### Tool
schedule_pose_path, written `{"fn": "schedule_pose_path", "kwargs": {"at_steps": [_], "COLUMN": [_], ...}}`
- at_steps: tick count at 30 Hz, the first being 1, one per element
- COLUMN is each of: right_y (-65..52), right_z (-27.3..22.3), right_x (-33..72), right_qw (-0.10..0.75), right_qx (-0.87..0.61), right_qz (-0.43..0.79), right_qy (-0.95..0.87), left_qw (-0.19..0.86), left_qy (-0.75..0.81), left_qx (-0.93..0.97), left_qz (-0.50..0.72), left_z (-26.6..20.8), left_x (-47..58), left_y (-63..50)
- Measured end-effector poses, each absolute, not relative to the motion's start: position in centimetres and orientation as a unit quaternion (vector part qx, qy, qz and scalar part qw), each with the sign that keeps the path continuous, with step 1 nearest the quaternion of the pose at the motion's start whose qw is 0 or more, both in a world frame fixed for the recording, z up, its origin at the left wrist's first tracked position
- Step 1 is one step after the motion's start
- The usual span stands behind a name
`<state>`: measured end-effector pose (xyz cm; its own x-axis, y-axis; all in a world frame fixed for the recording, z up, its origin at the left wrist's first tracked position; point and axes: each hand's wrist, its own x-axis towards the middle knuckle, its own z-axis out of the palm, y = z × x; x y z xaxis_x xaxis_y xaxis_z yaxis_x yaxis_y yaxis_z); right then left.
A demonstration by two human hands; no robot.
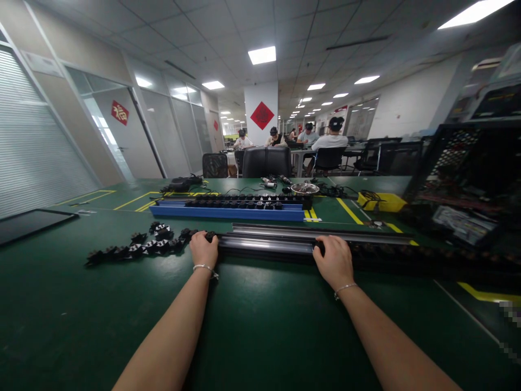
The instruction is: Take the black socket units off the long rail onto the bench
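Observation:
A long metal rail (264, 244) with a shiny channel lies crosswise on the green table in front of me. My left hand (204, 250) is closed around a small black part (210, 237) at the rail's left end. Toward the right, my right hand (334, 259) has its fingers curled round another small black part (319, 247) on the same rail. To the left of my left hand, a loose line of black parts (138, 250) with shiny faces lies on the table. A row of similar dark parts (427, 255) runs along the right, partly in shadow.
Behind the rail lie a second metal rail (325, 233) and a blue rail (228, 212) lined with black parts. Farther back are a metal bowl (305, 188), cables and a yellow box (380, 202). An open computer case (468, 179) stands right; several people sit beyond.

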<state>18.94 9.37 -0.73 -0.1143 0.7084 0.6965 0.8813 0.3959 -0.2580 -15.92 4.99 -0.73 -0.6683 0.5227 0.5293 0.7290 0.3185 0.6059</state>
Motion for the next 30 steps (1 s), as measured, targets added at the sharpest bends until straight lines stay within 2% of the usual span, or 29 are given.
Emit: {"fn": "schedule_pose_path", "kwargs": {"at_steps": [12,30], "right_y": [9.3,9.2], "right_z": [-0.7,-0.6], "right_x": [19.0,18.9], "right_qw": [0.383,0.389], "right_qx": [-0.54,-0.543], "right_qz": [-0.12,-0.115], "right_qy": [-0.74,-0.736], "left_qw": [0.109,0.089], "left_qy": [-0.781,-0.817], "left_qx": [-0.392,-0.327], "left_qz": [-0.474,-0.467], "left_z": [-1.5,-1.1], "left_x": [-17.0,-18.8], "left_y": [5.1,4.8]}}
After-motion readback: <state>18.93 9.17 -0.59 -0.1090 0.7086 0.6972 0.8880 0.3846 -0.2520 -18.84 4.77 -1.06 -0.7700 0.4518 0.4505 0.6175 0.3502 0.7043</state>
